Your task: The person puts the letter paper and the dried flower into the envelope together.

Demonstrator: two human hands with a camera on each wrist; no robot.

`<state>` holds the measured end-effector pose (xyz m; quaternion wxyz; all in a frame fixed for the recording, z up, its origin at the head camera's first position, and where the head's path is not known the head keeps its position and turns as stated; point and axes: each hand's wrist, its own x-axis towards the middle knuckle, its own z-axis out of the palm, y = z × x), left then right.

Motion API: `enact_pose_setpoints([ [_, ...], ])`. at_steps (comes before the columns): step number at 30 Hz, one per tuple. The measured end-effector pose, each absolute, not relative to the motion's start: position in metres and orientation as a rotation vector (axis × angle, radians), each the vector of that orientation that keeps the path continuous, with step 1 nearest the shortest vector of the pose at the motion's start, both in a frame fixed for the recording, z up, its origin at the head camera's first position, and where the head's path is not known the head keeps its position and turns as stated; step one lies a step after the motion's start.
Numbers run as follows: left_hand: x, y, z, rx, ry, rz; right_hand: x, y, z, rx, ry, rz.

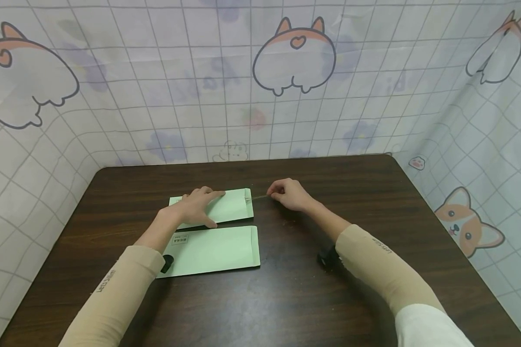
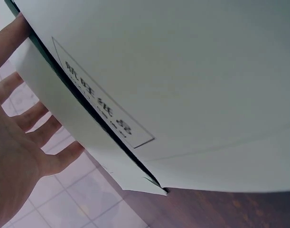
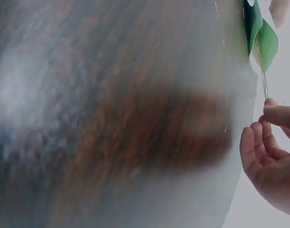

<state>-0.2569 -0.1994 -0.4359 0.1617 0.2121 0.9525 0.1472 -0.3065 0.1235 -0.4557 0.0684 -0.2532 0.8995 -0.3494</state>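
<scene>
Two pale green envelopes lie side by side on the dark wooden table point(image 1: 330, 299). My left hand point(image 1: 199, 205) lies flat on the far envelope point(image 1: 234, 208) with straight fingers, pressing it down. My right hand point(image 1: 274, 193) is just off that envelope's right end and pinches a thin strip point(image 1: 258, 197) that runs from the flap. In the right wrist view the strip point(image 3: 264, 80) stretches from the green flap point(image 3: 266, 40) to my pinching fingertips point(image 3: 270, 107). The near envelope point(image 1: 217, 250) lies untouched. Its printed label point(image 2: 102, 111) shows in the left wrist view, beside my outstretched left hand point(image 2: 26, 137).
A sheet printed with a grid and cartoon corgis point(image 1: 286, 72) walls the table at the back and on both sides. Bare dark wood point(image 1: 351, 183) stretches to the right of the envelopes and toward the front edge.
</scene>
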Motion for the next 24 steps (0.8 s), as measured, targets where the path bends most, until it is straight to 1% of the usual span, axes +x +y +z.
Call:
enact_pose_setpoints([
  [24, -0.256, -0.198, -0.433, 0.602, 2.714, 0.394, -0.301, 0.099, -0.454, -0.761, 2.669, -1.071],
])
